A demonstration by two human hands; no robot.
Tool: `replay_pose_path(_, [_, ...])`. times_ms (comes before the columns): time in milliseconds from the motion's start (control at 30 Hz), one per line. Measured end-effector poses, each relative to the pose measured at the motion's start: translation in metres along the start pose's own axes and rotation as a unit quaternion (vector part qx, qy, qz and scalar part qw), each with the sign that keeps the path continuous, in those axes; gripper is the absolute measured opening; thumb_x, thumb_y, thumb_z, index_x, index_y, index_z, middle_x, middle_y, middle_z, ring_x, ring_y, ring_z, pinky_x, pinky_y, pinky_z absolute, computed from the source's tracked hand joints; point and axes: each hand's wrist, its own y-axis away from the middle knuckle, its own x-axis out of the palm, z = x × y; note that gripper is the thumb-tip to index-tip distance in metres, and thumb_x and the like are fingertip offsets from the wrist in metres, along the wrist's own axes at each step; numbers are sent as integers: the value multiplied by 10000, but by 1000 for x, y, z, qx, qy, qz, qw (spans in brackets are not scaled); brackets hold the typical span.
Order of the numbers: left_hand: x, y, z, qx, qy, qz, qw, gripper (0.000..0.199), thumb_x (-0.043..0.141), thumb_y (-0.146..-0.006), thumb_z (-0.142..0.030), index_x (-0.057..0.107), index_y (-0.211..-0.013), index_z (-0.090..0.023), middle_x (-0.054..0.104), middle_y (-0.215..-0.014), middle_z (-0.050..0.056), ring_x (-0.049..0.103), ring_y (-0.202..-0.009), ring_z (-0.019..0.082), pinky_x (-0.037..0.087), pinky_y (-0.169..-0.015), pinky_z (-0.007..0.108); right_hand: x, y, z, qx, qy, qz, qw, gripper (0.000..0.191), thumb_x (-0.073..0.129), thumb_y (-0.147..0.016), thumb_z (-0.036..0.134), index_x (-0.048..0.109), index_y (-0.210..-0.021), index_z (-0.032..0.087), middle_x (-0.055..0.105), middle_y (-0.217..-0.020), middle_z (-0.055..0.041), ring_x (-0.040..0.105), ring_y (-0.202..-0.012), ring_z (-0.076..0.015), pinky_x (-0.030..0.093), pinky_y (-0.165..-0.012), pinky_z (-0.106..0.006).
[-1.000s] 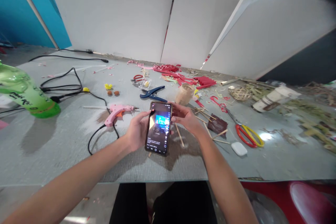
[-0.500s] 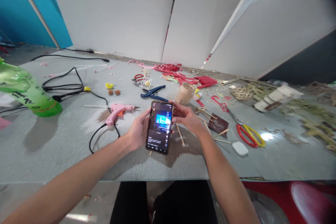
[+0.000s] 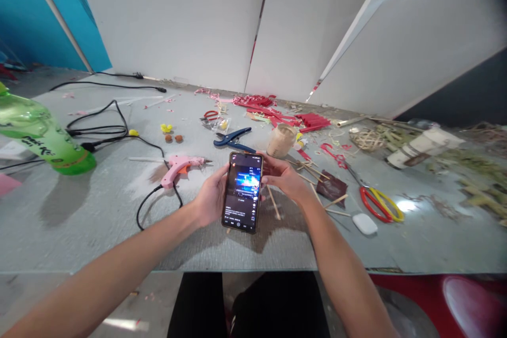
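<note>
Head camera: I see the left hand (image 3: 210, 199) and right hand (image 3: 285, 178) gripping a lit smartphone (image 3: 241, 195) above the bench (image 3: 95, 229), a pink hot-glue gun (image 3: 176, 167) lying to the left.

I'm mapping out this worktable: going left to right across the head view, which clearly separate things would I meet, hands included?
Green bottle, pink glue gun, left hand, phone, right hand, dark brown sheet, small white rounded object.

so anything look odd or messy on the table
Red scraps lie strewn toward the back of the table, looking untidy. A whitish patch around the pink glue gun breaks the grey surface; spill, stain or glare, I can't tell.
</note>
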Motion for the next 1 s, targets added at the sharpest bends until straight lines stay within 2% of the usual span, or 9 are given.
replay_pose_path(200, [-4,0,0,-9,-7,21,1000,681,452,-1006,-608,614,-1405,-80,770,-1130,215,760,-980,348,534,-941,467,-1,0,-1,-6,-3,1,1000,734,933,-725,319,654,-1402,374,751,-1182,5,699,-914,-157,613,-803,-282])
replay_pose_path(433, [1,1,-1,5,-14,-9,1000,636,411,-1025,-581,672,-1307,-73,770,-1125,216,765,-940,348,536,-929,468,3,1,2,-11,-6,3,1000,690,909,-756,296,659,-1394,378,760,-1162,9,701,-900,-151,609,-797,-277])
replay_pose_path(700, [4,2,-2,1,-13,-13,1000,664,401,-1023,-572,640,-1359,-51,777,-1069,224,765,-919,353,539,-895,462,3,0,2,-27,-34,22,999,660,906,-765,245,678,-1360,416,760,-1085,43,683,-837,-102,589,-767,-214])
replay_pose_path(1000, [6,3,-2,3,-25,-22,999,660,374,-1031,-568,656,-1316,-44,780,-1039,222,766,-900,352,546,-869,459,3,0,1,-19,-42,15,999,692,917,-749,251,669,-1383,370,757,-1072,22,675,-822,-110,591,-738,-220])
